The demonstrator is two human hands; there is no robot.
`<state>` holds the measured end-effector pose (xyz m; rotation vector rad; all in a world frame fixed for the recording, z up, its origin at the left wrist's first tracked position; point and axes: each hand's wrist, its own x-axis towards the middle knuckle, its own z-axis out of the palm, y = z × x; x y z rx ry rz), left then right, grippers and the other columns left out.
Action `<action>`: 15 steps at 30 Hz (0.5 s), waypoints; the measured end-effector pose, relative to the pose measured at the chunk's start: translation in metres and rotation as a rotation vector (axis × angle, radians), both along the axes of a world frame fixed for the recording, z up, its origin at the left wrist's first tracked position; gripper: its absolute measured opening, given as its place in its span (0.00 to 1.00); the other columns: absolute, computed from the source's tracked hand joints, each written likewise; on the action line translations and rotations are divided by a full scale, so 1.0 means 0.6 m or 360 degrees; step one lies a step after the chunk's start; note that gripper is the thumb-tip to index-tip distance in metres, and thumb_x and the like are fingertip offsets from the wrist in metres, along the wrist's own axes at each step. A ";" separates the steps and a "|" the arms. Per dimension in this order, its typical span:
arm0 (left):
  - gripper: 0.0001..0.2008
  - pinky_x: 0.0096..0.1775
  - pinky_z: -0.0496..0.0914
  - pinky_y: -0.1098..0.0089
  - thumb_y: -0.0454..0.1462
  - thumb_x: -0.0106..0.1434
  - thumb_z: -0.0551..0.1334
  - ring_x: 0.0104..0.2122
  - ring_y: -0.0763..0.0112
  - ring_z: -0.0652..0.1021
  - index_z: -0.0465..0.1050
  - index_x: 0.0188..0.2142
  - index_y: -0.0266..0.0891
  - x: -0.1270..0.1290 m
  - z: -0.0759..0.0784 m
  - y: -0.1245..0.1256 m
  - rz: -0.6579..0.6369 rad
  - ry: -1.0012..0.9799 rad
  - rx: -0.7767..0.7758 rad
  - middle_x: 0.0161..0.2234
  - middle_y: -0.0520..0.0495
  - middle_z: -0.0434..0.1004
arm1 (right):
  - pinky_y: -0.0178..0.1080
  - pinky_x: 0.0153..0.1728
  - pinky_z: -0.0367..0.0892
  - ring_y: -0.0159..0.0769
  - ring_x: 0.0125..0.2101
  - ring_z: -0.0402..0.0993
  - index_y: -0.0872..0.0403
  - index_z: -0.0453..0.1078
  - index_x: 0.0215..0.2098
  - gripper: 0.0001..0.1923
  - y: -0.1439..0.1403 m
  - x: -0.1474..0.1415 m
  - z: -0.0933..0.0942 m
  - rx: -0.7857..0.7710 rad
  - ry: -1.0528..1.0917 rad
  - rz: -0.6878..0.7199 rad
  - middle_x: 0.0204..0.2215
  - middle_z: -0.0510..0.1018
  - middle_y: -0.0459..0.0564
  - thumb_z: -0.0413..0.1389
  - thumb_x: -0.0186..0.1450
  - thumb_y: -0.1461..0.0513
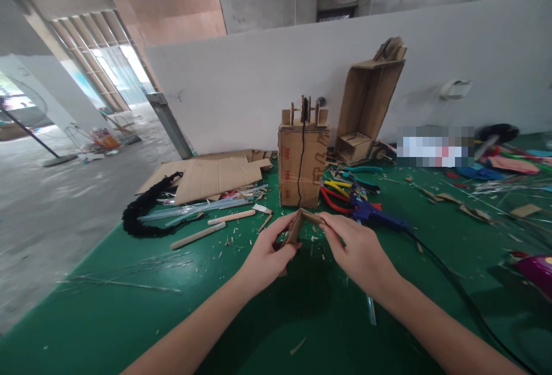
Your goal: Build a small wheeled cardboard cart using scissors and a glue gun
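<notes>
A small folded piece of brown corrugated cardboard [301, 226] is held just above the green surface [129, 283], in front of a tall brown cardboard box with a black cord running down its face [302, 162]. The left hand [267, 254] is closed on the piece's lower left flap, fingers and thumb pinching it; the right hand [357, 248] is pinched on the upper right flap with fingertips only. The piece is judged light and fairly stiff, yet easily creased or torn along its fold, so it is best gripped near the edges of each flap. A blue hot-glue gun [375, 215] lies just beside the right hand, with red-handled pliers [334, 202] behind it. Pale wooden dowels [215, 226] and flat brown cardboard sheets [211, 176] lie to the left.
</notes>
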<state>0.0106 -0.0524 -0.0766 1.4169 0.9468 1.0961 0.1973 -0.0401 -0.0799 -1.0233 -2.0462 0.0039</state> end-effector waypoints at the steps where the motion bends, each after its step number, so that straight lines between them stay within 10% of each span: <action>1: 0.26 0.46 0.72 0.62 0.30 0.53 0.58 0.44 0.63 0.73 0.67 0.54 0.42 0.000 0.001 0.000 0.0004 0.0004 -0.0006 0.52 0.46 0.68 | 0.45 0.39 0.73 0.41 0.39 0.76 0.56 0.69 0.47 0.14 0.000 0.000 0.000 0.0001 0.0009 0.0007 0.40 0.78 0.56 0.45 0.68 0.64; 15: 0.25 0.45 0.72 0.63 0.31 0.54 0.58 0.45 0.62 0.72 0.68 0.53 0.42 0.003 0.011 -0.002 0.0015 0.0046 0.0010 0.50 0.47 0.70 | 0.44 0.39 0.73 0.40 0.39 0.76 0.57 0.69 0.46 0.13 -0.002 -0.006 0.007 -0.0029 0.0041 0.0006 0.39 0.78 0.55 0.45 0.68 0.65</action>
